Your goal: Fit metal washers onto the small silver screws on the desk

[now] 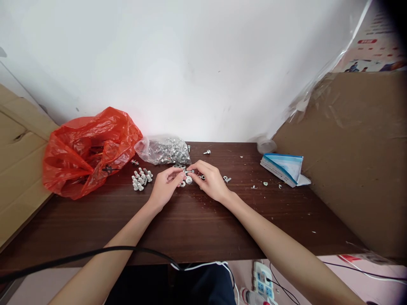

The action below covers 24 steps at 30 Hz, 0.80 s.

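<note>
Between my two hands, over the middle of the table, lies a small metal bolt, held sideways. The thumb and fingers of my right hand pinch it from the right. My left hand is closed in a pinch at the bolt's other end; whatever small part sits in those fingertips is too small to make out. Flat washers lie on the table just under the fingertips. Left of my left hand stands a group of several bolts. More loose nuts and bolts lie beside my right hand, partly hidden by it.
A clear bag of metal hardware and a red plastic bag lie behind and left. One bolt lies near the wall. A blue-white packet and a clear cup are right. Cardboard flanks the table; a black cable crosses its front.
</note>
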{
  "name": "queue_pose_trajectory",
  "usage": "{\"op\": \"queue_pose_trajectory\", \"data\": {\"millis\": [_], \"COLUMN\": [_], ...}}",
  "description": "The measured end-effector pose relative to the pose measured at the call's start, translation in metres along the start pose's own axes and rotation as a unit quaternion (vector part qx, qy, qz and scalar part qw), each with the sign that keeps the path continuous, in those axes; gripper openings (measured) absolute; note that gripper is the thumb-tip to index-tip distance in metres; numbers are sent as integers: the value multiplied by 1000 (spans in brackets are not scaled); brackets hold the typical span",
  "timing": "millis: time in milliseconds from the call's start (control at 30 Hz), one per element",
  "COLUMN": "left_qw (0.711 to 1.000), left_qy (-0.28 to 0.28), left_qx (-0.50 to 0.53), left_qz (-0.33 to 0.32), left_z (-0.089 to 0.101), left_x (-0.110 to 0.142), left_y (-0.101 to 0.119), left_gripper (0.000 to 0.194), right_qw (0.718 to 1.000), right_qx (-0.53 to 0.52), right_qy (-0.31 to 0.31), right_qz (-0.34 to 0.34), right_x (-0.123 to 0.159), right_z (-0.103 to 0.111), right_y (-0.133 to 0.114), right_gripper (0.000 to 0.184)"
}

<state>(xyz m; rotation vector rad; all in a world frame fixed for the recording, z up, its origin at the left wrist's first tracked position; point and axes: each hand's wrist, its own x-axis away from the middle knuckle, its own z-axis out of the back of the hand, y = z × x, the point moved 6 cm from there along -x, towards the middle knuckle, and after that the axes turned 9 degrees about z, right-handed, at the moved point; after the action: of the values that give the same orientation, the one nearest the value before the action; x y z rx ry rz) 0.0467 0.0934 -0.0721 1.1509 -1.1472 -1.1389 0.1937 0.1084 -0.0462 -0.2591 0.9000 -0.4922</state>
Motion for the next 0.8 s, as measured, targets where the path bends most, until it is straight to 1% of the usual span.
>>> {"op": "queue_pose_trajectory", "data": {"millis": [100, 367, 433, 600, 800], "left_qw": [1000, 999, 999, 999, 998], "left_qy": [2, 0, 2, -1, 3], "left_qx": [16, 17, 19, 30, 33], "left_qz": [10, -45, -49, -33, -60], "left_z": [1, 1, 0, -1, 0], "left_x": [0, 1, 2, 5, 3], "left_y": [-2, 5, 7, 8, 6], "left_gripper": [37, 27, 25, 25, 20], "right_qw": [1000, 1000, 1000, 1000, 1000], "right_qx": [-3, -4, 1, 6, 9], "right_qy": [-2, -7, -13, -16, -28], "right_qz": [0, -6, -5, -5, -5], "right_x": [0, 1, 1, 1, 2], "right_z": [0, -2, -2, -2, -3], "right_y": [0, 2, 2, 3, 2], "right_gripper": [12, 12, 13, 12, 11]}}
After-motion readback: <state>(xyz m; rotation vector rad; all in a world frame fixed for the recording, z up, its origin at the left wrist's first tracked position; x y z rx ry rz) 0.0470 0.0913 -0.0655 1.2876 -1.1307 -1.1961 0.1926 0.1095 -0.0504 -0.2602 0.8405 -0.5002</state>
